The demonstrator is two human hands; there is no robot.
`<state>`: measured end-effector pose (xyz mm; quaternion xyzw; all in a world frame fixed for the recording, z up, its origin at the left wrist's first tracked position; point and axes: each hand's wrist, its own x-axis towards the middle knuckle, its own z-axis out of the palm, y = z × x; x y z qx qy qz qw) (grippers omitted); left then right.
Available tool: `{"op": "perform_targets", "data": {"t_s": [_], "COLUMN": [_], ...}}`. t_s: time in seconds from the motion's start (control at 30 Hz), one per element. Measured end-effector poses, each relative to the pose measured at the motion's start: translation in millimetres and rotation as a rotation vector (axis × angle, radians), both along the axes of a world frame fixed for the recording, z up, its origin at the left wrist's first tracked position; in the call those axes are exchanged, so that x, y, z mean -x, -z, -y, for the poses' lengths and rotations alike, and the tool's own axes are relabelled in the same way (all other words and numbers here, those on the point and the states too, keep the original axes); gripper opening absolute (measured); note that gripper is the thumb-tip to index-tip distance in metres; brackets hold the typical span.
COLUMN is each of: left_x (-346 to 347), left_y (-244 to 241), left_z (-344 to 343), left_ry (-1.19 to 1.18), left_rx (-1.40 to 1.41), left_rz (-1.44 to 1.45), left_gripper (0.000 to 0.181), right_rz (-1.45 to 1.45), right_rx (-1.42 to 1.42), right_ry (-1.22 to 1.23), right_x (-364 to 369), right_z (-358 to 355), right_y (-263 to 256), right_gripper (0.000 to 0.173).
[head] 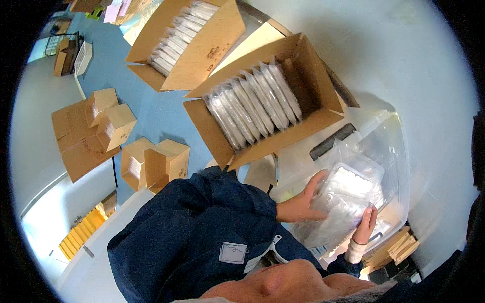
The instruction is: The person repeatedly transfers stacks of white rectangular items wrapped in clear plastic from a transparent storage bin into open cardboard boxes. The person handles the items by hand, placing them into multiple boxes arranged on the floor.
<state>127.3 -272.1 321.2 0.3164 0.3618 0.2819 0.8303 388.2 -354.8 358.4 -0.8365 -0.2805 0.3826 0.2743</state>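
Clear plastic bags with white contents (350, 180) lie between my two hands, above a translucent plastic bin (402, 166). My left hand (301, 204) grips the bags' near side, thumb and fingers spread around them. With its fingertips my right hand (366, 225) pinches the bags' edge; a pale cuff wraps that wrist. Beyond my left hand an opened cardboard box (291, 146) holds a row of flat clear bags (252, 106), standing on edge. How many bags I hold cannot be told.
Another open cardboard box (204, 57) of bagged items stands farther up. Smaller open cartons (113, 125) (166, 163) are on the blue floor (151, 113) to the left. A pale wall (428, 94) runs along the right. Yellow folded items (81, 233) are at lower left.
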Motion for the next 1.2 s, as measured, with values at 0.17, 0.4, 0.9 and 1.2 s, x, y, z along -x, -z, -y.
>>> {"op": "perform_targets", "data": {"t_s": [0.17, 0.4, 0.9, 1.2], "left_x": [46.5, 114.0, 257.5, 262.0], "left_y": [26.7, 37.8, 117.4, 163.5], "left_z": [-34.7, -88.1, -285.4, -292.2], "left_ry": [0.04, -0.247, 0.056, 0.257], "left_rx": [0.093, 0.184, -1.047, -0.878], "left_rz": [-0.179, 0.147, -1.224, -1.104], "left_gripper": [0.099, 0.069, 0.05, 0.027], "right_rz": [-0.025, -0.405, 0.371, 0.737], "right_rx": [-0.172, -0.096, -0.553, -0.214], "right_ry": [-0.373, -0.2, -0.498, -0.853], "right_x": [86.8, 152.8, 228.6, 270.9], "right_z": [-68.1, -119.3, -298.0, -273.5], "right_y": [-47.3, -19.2, 29.2, 65.7], "right_gripper": [0.082, 0.092, 0.068, 0.071]}}
